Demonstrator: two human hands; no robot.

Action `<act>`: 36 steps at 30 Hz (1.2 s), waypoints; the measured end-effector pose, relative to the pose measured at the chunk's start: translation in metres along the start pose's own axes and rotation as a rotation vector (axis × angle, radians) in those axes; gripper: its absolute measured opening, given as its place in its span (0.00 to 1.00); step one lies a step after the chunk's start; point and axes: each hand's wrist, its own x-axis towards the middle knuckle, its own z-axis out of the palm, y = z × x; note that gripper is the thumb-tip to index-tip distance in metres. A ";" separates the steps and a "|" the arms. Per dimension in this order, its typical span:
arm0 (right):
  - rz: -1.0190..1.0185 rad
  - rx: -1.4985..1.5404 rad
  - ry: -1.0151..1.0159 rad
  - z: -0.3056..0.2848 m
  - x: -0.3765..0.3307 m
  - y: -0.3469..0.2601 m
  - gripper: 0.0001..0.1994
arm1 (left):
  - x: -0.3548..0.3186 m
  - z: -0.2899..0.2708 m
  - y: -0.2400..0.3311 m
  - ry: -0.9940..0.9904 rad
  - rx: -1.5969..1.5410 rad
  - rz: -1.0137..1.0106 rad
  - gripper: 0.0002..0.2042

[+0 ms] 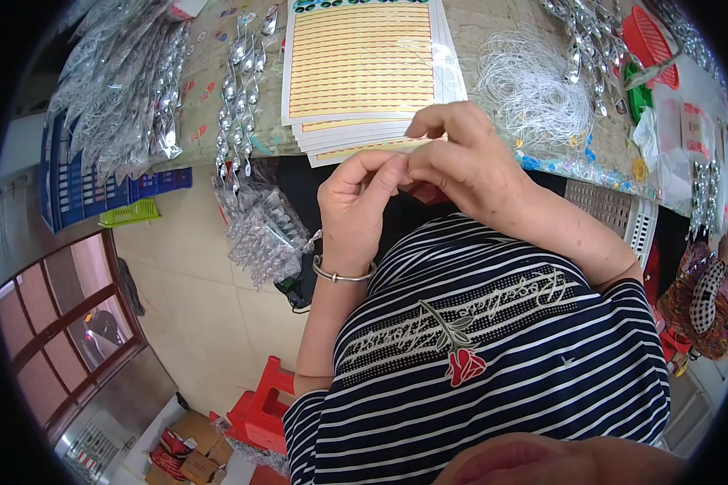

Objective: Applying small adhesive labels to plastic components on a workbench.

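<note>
My left hand (353, 206) and my right hand (479, 166) meet just over the front edge of the table, their fingertips together. The left thumb and forefinger are pinched. On the right, the fingers are bent, with the tips close to the left thumb; whatever lies between them is too small to make out. Right beyond the hands is a stack of printed sheets (360, 65), yellow with rows of red lines and a white border. A loose tangle of thin white string (534, 89) rests to the right of the sheets.
Strands of shiny silver pieces (236, 97) lie left of the sheets, more silver strands (582, 40) at the upper right. Clear plastic packets (117, 89) are heaped above a blue crate (65, 186). A red basket (649, 48) stands far right, a red stool (263, 404) on the floor.
</note>
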 end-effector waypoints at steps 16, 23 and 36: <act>0.609 0.614 -0.120 0.008 0.006 0.010 0.05 | 0.001 0.001 -0.004 -0.053 0.057 0.018 0.06; 0.627 0.773 -0.089 0.009 0.010 0.011 0.04 | 0.000 0.001 -0.002 -0.032 -0.094 -0.068 0.05; 0.331 0.267 -0.018 -0.006 0.004 -0.003 0.05 | 0.000 0.003 -0.001 0.042 0.163 0.096 0.03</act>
